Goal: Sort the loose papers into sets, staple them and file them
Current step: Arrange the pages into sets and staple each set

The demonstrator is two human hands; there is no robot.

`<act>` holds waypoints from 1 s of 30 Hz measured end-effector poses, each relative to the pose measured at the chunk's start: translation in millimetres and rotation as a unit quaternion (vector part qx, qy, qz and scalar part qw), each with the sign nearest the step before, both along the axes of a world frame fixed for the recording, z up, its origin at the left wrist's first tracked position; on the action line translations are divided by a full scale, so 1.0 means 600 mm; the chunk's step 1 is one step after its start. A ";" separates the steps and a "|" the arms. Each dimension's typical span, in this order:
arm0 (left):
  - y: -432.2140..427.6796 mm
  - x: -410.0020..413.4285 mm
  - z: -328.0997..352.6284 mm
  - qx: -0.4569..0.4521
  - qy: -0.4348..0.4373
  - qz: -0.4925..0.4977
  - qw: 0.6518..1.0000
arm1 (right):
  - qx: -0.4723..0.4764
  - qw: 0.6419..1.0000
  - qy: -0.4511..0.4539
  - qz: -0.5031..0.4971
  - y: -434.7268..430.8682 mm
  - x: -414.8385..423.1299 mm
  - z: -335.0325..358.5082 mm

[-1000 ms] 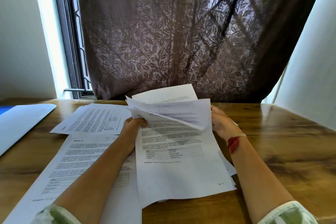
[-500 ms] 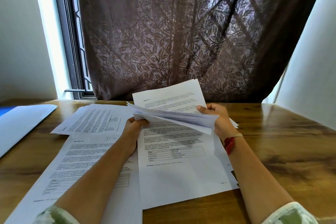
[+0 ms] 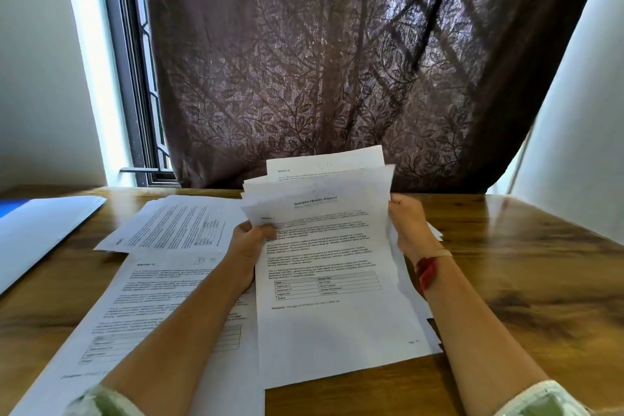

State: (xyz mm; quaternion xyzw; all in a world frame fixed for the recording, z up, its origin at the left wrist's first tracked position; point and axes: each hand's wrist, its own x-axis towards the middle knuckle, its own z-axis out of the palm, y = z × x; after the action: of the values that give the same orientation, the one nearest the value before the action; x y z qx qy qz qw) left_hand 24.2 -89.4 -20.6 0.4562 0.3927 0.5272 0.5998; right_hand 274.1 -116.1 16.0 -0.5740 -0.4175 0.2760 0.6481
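A stack of printed papers (image 3: 337, 314) lies in front of me on the wooden table (image 3: 523, 280), its top sheet titled as a health report. My left hand (image 3: 248, 246) grips the stack's left edge, thumb on top. My right hand (image 3: 407, 226) holds the right edge of several upper sheets (image 3: 320, 186), which are lifted and fanned upward at the far end. A single printed page (image 3: 162, 307) lies under my left forearm. Another loose set of pages (image 3: 179, 223) lies farther back on the left.
A white folder with a blue one beneath it (image 3: 37, 233) lies at the table's left edge. A dark leaf-patterned curtain (image 3: 320, 61) hangs behind the table, with a window frame (image 3: 131, 78) to its left. Bare wood shows on the right.
The fanned sheets have swung up from nearly flat to standing, so the report's top page shows. My right hand shifted from over the sheets to their right edge.
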 end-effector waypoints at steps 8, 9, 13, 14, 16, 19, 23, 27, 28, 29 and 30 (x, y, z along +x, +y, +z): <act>-0.003 0.003 -0.003 0.070 0.075 0.052 0.993 | 0.008 1.000 -0.007 0.020 -0.003 0.001 -0.001; -0.004 0.004 -0.002 0.080 0.081 0.058 0.992 | 0.015 0.999 -0.020 0.020 -0.003 0.004 -0.004; -0.003 0.006 -0.002 0.112 0.089 0.062 0.988 | 0.054 0.995 -0.032 0.075 -0.013 -0.002 -0.004; -0.002 0.006 -0.003 0.112 0.087 0.061 0.988 | 0.048 0.997 -0.015 0.067 -0.013 -0.002 -0.003; 0.002 0.005 -0.006 0.103 0.089 0.065 0.989 | 0.050 0.994 0.036 0.092 -0.014 -0.001 -0.002; 0.008 0.003 -0.011 0.092 0.101 0.063 0.989 | 0.083 0.972 0.088 0.200 -0.024 0.007 -0.006; 0.008 -0.001 -0.012 0.104 0.097 0.051 0.988 | 0.099 0.935 0.133 0.315 -0.033 0.014 -0.007; 0.005 -0.002 -0.009 0.147 0.074 0.051 0.985 | 0.093 0.935 0.133 0.316 -0.032 0.021 -0.014; 0.005 -0.003 -0.009 0.143 0.077 0.050 0.985 | 0.088 0.936 0.125 0.317 -0.029 0.023 -0.016; 0.002 -0.003 -0.006 0.133 0.093 0.054 0.985 | 0.084 0.937 0.120 0.316 -0.026 0.025 -0.017; 0.000 -0.003 -0.005 0.134 0.100 0.055 0.984 | 0.073 0.938 0.120 0.318 -0.021 0.030 -0.022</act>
State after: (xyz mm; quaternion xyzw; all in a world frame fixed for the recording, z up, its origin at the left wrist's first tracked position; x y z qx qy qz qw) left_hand 22.2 -89.1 -23.8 0.5607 0.4013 0.5591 0.4605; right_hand 291.8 -128.7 3.0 -0.3257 -0.5164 0.5030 0.6117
